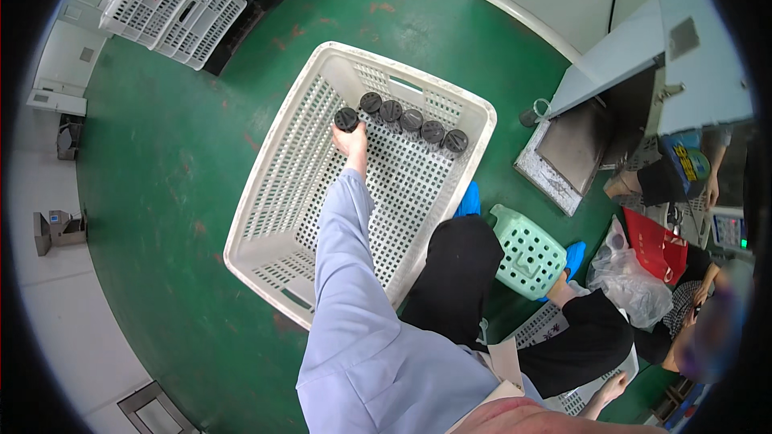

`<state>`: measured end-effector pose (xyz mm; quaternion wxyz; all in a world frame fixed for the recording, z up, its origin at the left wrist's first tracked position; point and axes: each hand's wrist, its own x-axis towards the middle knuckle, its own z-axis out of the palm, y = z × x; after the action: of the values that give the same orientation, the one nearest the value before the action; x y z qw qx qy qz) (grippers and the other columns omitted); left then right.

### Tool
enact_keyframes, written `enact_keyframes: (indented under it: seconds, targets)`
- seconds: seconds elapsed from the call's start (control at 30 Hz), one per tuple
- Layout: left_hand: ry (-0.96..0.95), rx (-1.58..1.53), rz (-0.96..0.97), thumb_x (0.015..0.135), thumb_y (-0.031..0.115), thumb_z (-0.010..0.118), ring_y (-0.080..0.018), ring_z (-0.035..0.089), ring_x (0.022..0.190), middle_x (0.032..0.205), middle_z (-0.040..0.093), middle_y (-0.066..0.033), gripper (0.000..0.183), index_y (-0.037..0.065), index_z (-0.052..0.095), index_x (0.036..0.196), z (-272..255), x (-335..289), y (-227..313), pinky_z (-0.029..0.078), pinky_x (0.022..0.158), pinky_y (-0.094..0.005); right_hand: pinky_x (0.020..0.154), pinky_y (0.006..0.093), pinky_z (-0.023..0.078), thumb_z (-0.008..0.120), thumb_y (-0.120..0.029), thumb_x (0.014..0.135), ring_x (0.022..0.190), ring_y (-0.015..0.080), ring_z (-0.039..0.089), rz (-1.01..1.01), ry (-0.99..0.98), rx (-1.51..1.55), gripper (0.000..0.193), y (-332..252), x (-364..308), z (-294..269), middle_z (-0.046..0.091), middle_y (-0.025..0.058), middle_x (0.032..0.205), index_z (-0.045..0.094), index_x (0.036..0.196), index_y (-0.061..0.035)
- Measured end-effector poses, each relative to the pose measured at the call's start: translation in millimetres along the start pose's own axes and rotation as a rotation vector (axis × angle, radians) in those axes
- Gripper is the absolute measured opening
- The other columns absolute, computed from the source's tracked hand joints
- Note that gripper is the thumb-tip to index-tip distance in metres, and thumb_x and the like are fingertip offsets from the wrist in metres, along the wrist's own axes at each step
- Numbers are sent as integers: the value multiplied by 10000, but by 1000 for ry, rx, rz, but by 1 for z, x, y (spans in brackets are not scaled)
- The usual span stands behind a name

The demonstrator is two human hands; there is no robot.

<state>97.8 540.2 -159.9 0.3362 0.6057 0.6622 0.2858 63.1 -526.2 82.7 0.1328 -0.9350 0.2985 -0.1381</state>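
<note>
Near the far left corner inside the white crate (386, 201), the left hand (351, 143) has its fingers around a black-lidded jar (346, 118), seemingly upright, lid up. Just right of it, a row of five similar jars (411, 120) slants toward the crate's right wall. Beyond a pale green stool (531, 247), the right hand (614, 386) lies much farther from the jars; whether it holds anything, I cannot tell.

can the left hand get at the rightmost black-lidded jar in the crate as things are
Probably not while the left hand grips another jar; otherwise the way across the crate to the rightmost jar looks open.
</note>
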Motion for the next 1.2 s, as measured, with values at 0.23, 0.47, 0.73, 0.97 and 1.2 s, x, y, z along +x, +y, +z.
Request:
enact_keyframes:
  seconds: [0.23, 0.47, 0.73, 0.97, 1.2]
  targets:
    - [54, -44, 3, 681, 219, 882, -394, 595, 1202, 1281, 601, -214, 729, 42, 578, 1320, 43, -13, 9, 451, 1080, -491, 663, 398, 519, 588, -467, 949, 709, 255, 638, 132, 52, -162, 515, 28, -12, -19, 737, 149, 905, 744, 1006, 21]
    - [-168, -191, 113, 711, 183, 869, -305, 624, 1137, 1221, 638, -137, 624, 63, 606, 1264, 38, -90, -30, 460, 1048, -438, 894, 433, 537, 574, -446, 957, 982, 352, 710, 175, -47, -315, 510, 2, -24, -17, 754, 207, 1078, 751, 1122, 4]
    - [-33, -206, 29, 675, 183, 901, -356, 647, 1057, 1137, 666, -173, 589, 22, 637, 1176, 56, -90, -13, 486, 994, -448, 886, 445, 530, 623, -465, 926, 966, 369, 707, 108, -37, -223, 536, 1, -7, -24, 757, 207, 1056, 734, 1132, 18]
    - [-59, -178, 66, 699, 217, 886, -392, 515, 1300, 1362, 535, -236, 877, -14, 467, 1435, 72, -43, -32, 377, 1153, -458, 821, 375, 527, 610, -396, 948, 886, 258, 676, 126, -121, -205, 456, 9, -19, -19, 750, 117, 997, 732, 1106, 14]
    - [-816, -68, -302, 723, 296, 878, -388, 591, 1243, 1335, 609, -253, 853, -72, 497, 1391, 93, -152, -68, 458, 1085, -411, 828, 371, 524, 605, -356, 948, 893, 263, 673, 28, -182, -175, 434, 28, -24, -10, 750, 110, 1022, 714, 1115, 30]
